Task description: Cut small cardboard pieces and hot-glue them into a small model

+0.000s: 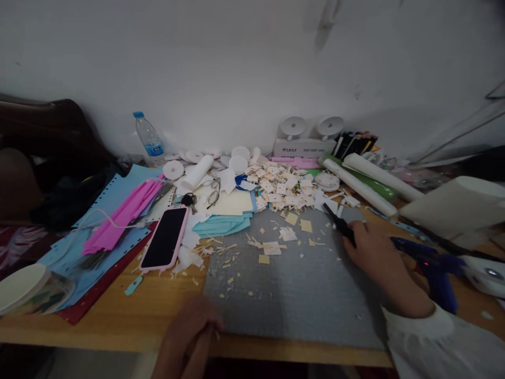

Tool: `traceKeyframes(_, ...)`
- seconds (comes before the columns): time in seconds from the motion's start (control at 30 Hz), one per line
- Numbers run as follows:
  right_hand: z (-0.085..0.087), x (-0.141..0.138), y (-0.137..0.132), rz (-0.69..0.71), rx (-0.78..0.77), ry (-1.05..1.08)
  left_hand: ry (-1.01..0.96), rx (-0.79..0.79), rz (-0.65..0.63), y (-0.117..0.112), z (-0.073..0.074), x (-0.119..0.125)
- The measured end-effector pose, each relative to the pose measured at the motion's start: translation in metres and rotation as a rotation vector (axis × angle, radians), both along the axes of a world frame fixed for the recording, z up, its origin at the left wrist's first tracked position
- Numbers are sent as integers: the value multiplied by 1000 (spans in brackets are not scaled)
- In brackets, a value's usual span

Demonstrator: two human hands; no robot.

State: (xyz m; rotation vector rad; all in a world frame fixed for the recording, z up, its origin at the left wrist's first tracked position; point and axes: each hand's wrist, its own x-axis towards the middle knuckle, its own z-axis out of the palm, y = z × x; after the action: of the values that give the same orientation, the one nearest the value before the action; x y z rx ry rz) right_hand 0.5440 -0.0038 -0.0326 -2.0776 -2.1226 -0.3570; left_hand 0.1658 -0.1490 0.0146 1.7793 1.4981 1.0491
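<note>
My right hand (373,252) is closed around the handle of a slim black tool (340,223), whose narrow tip points away from me to the left; its exact kind does not show. A grey cutting mat (300,295) lies below it. Beside my right wrist sits a blue hot glue gun (437,268) with a small red light. My left hand (193,326), partly blurred, is at the table's front edge by the mat's lower left corner. Its fingers are drawn together, and whatever they hold is too small to make out. Small cream squares (306,226) and scraps are scattered on the mat.
Behind the mat spreads a heap of small cream pieces (280,184). A phone (165,239), pink strips (126,216), a plastic tub (29,287) and a water bottle (149,138) are on the left. Right of the heap lie white rolls (361,187).
</note>
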Motion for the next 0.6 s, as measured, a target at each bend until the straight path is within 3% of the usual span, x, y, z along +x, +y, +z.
traceKeyframes(0.1,-3,2,6,11,-17,34,20,12,-126,7,7,13)
traceKeyframes(0.23,5,1,5,61,-35,86,-82,36,-83,7,8,24)
traceKeyframes(0.33,27,-14,-11,142,19,212,-223,-63,54,7,5,34)
traceKeyframes(0.43,58,-47,-41,329,23,679,-388,-196,98,16,6,47)
traceKeyframes(0.53,81,-86,-74,416,-256,1061,-527,-235,-65,28,10,61)
traceKeyframes(0.6,86,-108,-91,437,-446,1208,-658,-263,-153,32,11,69)
